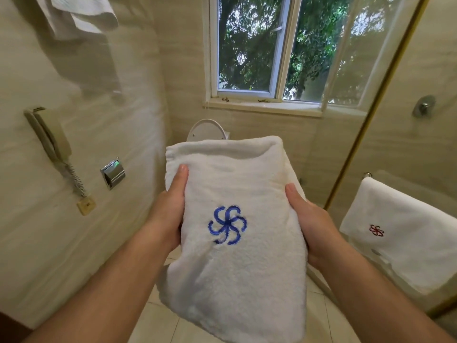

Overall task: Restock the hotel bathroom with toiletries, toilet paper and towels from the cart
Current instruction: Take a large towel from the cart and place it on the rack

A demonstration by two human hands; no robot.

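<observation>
Head camera looks down on a folded towel (pixel 232 219), white with a blue pinwheel crest, held up at chest level between the left hand (pixel 170 209) and the right hand (pixel 311 219), in front of the toilet (pixel 206 129). Each hand clamps one side edge. The thumbs lie flat on top and the fingers are tucked beneath the cloth, so the grip reads as a firm pinch on both sides, though the fingers themselves are out of sight.

What worries me is the lower half. It hangs past the hands unsupported, and if either side slackens the fold could slide open and trail onto the floor (pixel 160 323) or brush the toilet, which would spoil a clean towel. Carrying it towards the glass partition (pixel 376 100), it could also knock the hung towel (pixel 400 233) askew.

Plenty is hard to read. The toilet is almost wholly hidden behind the towel. The left wall is smeared, so I cannot tell whether the chrome paper holder (pixel 113 173) beside the wall phone (pixel 49 137) has a roll in it. Another white towel (pixel 81 13) overhead is cut off by the frame, and the cart is nowhere in view.
</observation>
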